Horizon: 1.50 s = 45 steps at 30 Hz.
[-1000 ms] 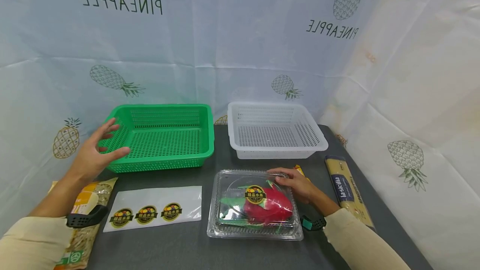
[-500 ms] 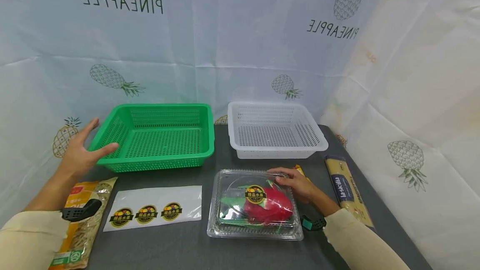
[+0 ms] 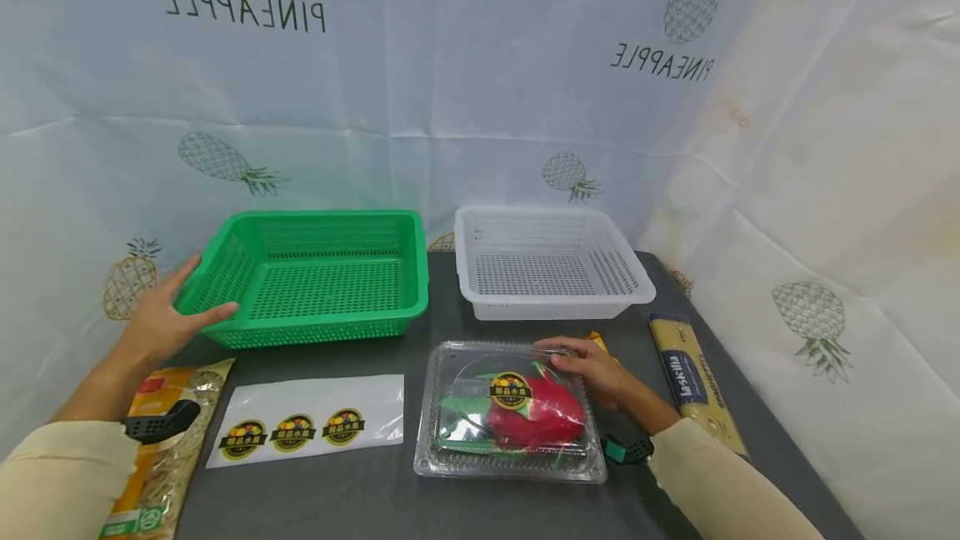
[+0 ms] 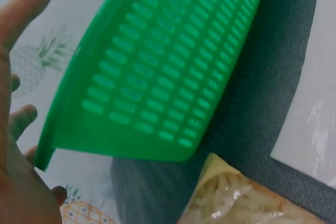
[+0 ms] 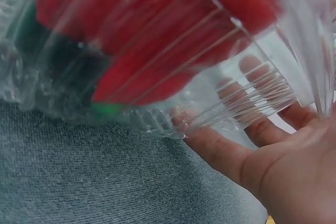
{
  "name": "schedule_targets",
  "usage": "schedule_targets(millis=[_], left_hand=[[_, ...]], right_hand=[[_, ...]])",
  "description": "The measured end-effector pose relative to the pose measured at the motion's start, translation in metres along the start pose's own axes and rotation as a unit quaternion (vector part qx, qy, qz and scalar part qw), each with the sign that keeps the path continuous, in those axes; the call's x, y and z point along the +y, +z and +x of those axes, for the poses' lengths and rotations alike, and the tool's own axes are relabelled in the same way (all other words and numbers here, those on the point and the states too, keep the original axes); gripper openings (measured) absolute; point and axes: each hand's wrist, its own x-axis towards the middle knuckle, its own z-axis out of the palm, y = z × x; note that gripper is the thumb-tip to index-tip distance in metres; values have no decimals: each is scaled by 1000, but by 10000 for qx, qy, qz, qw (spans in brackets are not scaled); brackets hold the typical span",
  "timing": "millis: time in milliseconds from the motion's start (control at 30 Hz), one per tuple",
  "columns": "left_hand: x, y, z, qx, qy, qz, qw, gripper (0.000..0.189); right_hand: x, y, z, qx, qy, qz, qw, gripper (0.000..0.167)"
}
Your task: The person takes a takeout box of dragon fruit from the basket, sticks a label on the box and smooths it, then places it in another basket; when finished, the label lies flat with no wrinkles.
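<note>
My left hand [image 3: 157, 319] is at the front left corner of a green plastic basket [image 3: 307, 330], thumb spread wide from the fingers. In the left wrist view, its fingers lie outside the basket's rim [image 4: 79, 56]. My right hand [image 3: 592, 369] grips the back right corner of a clear plastic clamshell box [image 3: 450, 365], thumb on top. Through the plastic, the right wrist view shows fingers [image 5: 226, 156] curled under that corner. Inside the closed box lie a red dragon fruit [image 3: 551, 415] and something green [image 3: 461, 415]. A round black and gold sticker [image 3: 511, 391] is on the lid.
Between bag and box lies a white sheet [image 3: 300, 394] with three matching stickers. A bag of dried food [image 3: 180, 457] sits under my left forearm. A white basket [image 3: 555, 307] stands behind the box; a spaghetti pack [image 3: 693, 382] lies at right, a yellow packet [image 3: 600, 342] behind my right hand.
My left hand has moved left, from over the green basket's left side to outside its corner, then dropped slightly. The right hand and the clamshell box have stayed put.
</note>
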Motion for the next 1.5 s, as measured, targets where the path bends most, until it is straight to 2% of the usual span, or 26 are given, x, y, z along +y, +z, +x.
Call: schedule_targets(millis=[100, 200, 433, 733, 967, 1300, 1500], left_hand=[[-7, 2, -1, -149, 59, 222, 9996, 95], [-13, 3, -1, -164, 100, 379, 9991, 96], [-20, 3, 0, -298, 57, 522, 9982, 98], [-15, 3, 1, -525, 19, 772, 9956, 98], [-10, 0, -1, -701, -64, 651, 9954, 99], [-12, -2, 1, -894, -128, 565, 9943, 100], [-12, -4, 3, -966, -112, 556, 9937, 101]], right_hand=[[-1, 1, -1, 86, 71, 7, 9999, 37], [-2, 2, 0, 143, 159, 109, 9997, 36], [-4, 5, 1, 361, 391, 360, 9979, 33], [-12, 9, 1, 540, 354, 607, 9961, 30], [-22, 13, 3, 619, 294, 563, 9961, 28], [-50, 18, 11, 750, 214, 480, 9958, 25], [-70, 17, 19, 777, 173, 624, 9949, 25]])
